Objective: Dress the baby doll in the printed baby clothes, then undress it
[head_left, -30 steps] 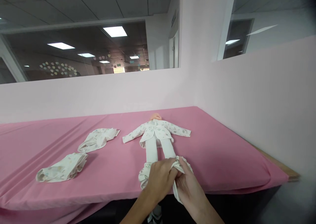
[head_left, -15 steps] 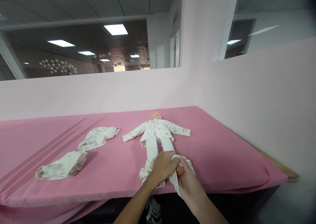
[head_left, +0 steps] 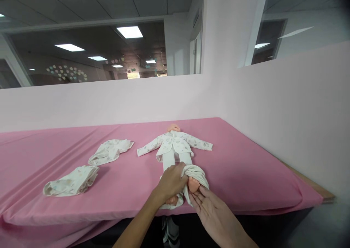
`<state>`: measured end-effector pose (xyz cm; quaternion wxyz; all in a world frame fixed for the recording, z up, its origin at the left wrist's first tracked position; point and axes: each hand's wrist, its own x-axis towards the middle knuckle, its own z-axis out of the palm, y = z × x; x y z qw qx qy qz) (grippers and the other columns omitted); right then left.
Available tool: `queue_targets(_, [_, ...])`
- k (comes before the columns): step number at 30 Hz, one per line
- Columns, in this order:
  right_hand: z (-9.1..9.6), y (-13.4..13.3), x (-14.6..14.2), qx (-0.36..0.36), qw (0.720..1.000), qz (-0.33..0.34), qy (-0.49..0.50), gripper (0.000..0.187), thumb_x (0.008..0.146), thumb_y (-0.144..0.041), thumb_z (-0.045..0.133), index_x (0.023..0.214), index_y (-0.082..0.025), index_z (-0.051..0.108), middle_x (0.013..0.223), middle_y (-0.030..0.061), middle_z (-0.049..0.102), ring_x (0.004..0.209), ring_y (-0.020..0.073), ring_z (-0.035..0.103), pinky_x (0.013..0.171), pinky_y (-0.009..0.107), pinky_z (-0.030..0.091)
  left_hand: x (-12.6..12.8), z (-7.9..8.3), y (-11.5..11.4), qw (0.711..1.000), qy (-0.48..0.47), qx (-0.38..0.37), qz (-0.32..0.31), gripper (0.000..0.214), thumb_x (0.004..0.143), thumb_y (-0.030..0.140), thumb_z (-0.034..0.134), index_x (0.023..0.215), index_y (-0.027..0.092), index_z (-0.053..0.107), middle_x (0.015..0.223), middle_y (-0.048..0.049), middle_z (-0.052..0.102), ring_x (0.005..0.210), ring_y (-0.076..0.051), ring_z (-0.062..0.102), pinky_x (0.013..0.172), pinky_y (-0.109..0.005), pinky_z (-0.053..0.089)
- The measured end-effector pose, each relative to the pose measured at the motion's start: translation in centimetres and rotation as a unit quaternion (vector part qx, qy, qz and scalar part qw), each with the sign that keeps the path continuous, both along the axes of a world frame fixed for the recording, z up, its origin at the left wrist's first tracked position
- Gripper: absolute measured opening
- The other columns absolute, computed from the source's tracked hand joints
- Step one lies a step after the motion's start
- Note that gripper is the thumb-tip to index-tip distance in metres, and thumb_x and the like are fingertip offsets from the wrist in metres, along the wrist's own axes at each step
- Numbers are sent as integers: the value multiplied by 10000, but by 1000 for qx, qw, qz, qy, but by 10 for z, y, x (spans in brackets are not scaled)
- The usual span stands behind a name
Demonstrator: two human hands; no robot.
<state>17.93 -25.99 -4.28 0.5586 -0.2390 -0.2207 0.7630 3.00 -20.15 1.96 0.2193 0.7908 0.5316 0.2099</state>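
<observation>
A baby doll (head_left: 174,128) lies on its back in a white patterned jacket (head_left: 175,142) with its sleeves spread. White fabric covers its upper legs. Baby pants (head_left: 198,173) are bunched around the lower legs, and both of the doll's feet show. My left hand (head_left: 171,182) is closed on the bunched pants beside the foot on the right (head_left: 193,185); its fingertips are partly hidden in the cloth. Just below that foot, my right hand (head_left: 212,208) has its fingers stretched out, palm turned up, with the fingertips touching the foot or the cloth edge.
Two folded white patterned baby garments, one nearer (head_left: 71,182) and one farther (head_left: 111,151), lie to the left on the pink sheet (head_left: 246,175). The table's front edge runs just below my hands. A pale wall (head_left: 300,113) borders the right side and back.
The foot on the right has come into fuller view through the bunched pants. My right hand has loosened from the cloth and dropped below the foot. My left hand has shifted slightly left.
</observation>
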Motion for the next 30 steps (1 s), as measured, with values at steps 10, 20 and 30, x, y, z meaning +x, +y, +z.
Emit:
queue_targets(10, [-20, 27, 32, 275, 828, -69, -484, 326, 872, -250, 531, 1171, -266, 661, 1226, 41, 628, 1152, 242, 528, 1031, 380, 347, -8, -7, -3, 995, -63, 74, -22, 247, 869, 241, 425, 1050, 213, 590, 1020, -35, 642, 900, -201, 571, 763, -292, 429])
queue_targets(20, [17, 60, 58, 289, 770, -176, -540, 250, 884, -394, 524, 999, -238, 683, 1005, 44, 676, 954, 229, 586, 832, 326, 430, -68, 7, 5, 997, -78, -10, 8, 304, 894, 388, 445, 1063, 200, 614, 941, -36, 632, 852, -186, 569, 774, -297, 443])
queue_targets(30, [44, 132, 19, 267, 782, 46, -561, 255, 830, -373, 546, 999, -206, 638, 865, 20, 631, 689, 139, 559, 574, 248, 414, -84, 16, -1, 971, -73, -215, -79, 329, 739, 227, 570, 1067, 206, 568, 924, -8, 567, 792, -145, 498, 677, -249, 411])
